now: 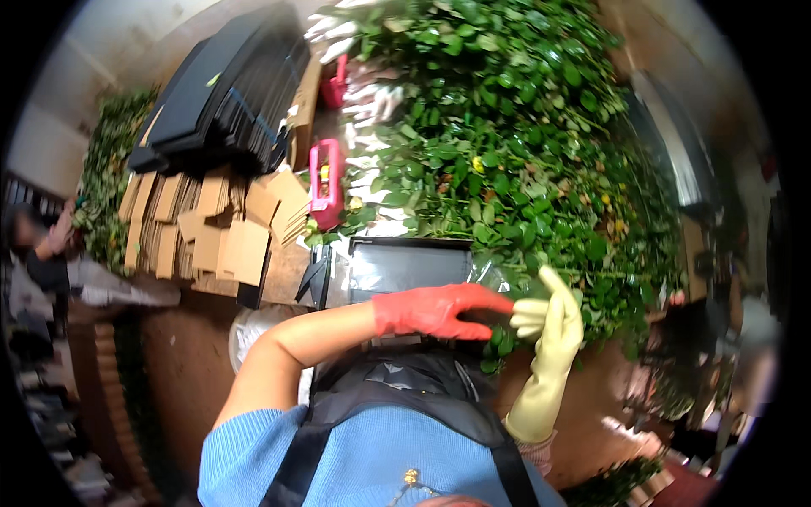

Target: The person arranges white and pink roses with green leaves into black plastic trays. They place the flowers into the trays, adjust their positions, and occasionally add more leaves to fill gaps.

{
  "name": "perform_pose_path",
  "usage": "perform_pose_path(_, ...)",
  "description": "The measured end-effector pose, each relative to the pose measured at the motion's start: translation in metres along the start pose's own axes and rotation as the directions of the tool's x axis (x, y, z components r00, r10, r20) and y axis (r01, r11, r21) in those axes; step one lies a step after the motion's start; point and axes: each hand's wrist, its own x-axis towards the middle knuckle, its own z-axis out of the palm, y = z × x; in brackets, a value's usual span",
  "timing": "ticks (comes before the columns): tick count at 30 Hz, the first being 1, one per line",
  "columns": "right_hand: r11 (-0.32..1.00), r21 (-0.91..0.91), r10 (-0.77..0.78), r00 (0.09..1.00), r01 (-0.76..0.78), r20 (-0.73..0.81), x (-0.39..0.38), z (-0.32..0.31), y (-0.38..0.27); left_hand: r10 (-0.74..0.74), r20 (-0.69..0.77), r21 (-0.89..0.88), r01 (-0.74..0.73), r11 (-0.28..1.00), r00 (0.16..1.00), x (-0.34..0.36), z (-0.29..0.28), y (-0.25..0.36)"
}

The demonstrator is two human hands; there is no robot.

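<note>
My left hand [431,311] wears a red rubber glove and reaches across my front to the right. Its fingers are stretched out, with the thumb apart below them. My right hand [553,317], in a pale yellow rubber glove, is raised with one finger up and the others pointing left. The red fingertips come right up to the yellow ones; whether they touch I cannot tell. No object shows in either hand. Just beyond the left hand lies a dark, shallow rectangular tray [411,264] on the table. Behind the right hand spreads a large heap of leafy green stems [524,169].
White-wrapped bundle ends [365,160] line the heap's left side. Left of them stand a pink carrier [325,182], folded cardboard pieces [245,251] and a stack of black boxes [215,93]. A white bag-lined bin [247,338] stands below the table edge. Another person [51,245] is at far left.
</note>
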Motion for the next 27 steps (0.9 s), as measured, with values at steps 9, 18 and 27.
perform_pose_path(9,0.964,0.188,0.067,0.857,-0.187,0.512,-0.027,0.087,0.033,0.109,-0.98,0.191,0.613,0.766,0.169,-0.13,-0.121,-0.019)
perform_pose_path(18,0.979,-0.199,0.076,0.82,0.047,0.567,-0.011,0.123,0.034,-0.602,-0.746,-0.28,0.687,0.67,0.283,-0.189,-0.21,-0.119)
perform_pose_path(27,0.979,-0.206,0.11,0.832,0.005,0.543,-0.012,0.128,0.033,-0.661,-0.706,-0.233,0.797,0.557,0.254,-0.201,-0.171,-0.099)
